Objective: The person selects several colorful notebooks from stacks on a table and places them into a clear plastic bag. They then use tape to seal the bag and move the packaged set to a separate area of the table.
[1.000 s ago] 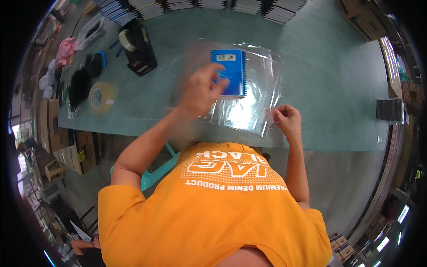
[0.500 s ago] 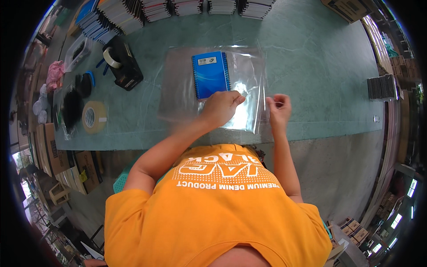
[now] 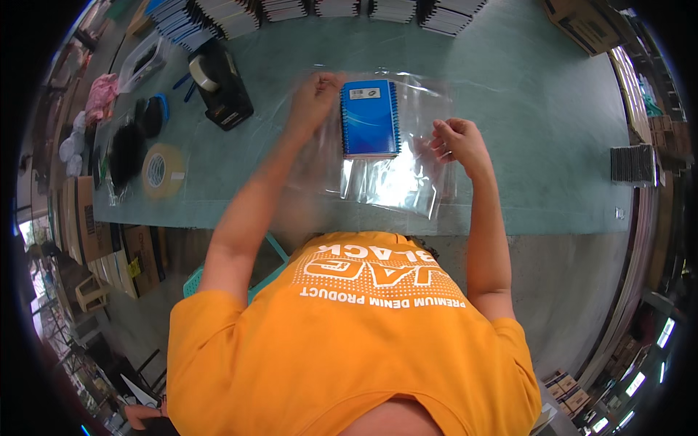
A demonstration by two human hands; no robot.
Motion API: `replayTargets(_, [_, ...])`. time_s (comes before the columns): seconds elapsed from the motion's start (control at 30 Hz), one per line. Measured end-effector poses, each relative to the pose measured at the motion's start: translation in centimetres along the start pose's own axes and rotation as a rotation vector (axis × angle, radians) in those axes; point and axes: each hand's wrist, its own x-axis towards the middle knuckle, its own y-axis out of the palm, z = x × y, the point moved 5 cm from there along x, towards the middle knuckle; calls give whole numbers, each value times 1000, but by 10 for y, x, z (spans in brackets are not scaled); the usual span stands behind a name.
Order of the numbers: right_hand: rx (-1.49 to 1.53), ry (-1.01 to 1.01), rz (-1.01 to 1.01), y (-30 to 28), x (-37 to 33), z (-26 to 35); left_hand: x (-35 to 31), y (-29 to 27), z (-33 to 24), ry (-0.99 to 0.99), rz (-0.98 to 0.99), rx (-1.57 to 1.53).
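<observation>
A blue spiral-bound notebook (image 3: pixel 370 120) with a white label lies on clear plastic film (image 3: pixel 396 182), which is spread over the green tabletop. My left hand (image 3: pixel 314 105) is beside the notebook's far left corner, fingers drawn together; what they hold, if anything, does not show clearly. To the right of the notebook, my right hand (image 3: pixel 459 144) pinches the film near its right edge. Glare covers part of the film in front of the notebook.
Stacks of notebooks (image 3: pixel 291 9) line the far edge. On the left are a black tape dispenser (image 3: pixel 231 94), a tape roll (image 3: pixel 163 171) and a clear plastic box (image 3: pixel 144 62). A cardboard box (image 3: pixel 585 25) sits at the far right, a dark stack (image 3: pixel 632 166) at the right edge.
My left hand has moved from in front of the notebook to its far left corner. My right hand has shifted slightly farther from me. The whole view has shifted a little.
</observation>
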Motion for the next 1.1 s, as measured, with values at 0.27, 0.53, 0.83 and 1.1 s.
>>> replayTargets(0.27, [-221,-168,-41,6,-13,52,15,16,44,-222,276,-16])
replayTargets(0.53, [-480,-475,74,58,-8,81,26,41,22,368,-5,393])
replayTargets(0.83, [-324,-559,139,128,-4,67,13,48,27,273,-30,288])
replayTargets(1.1, [5,-561,196,118,-10,64,19,49,24,249,53,257])
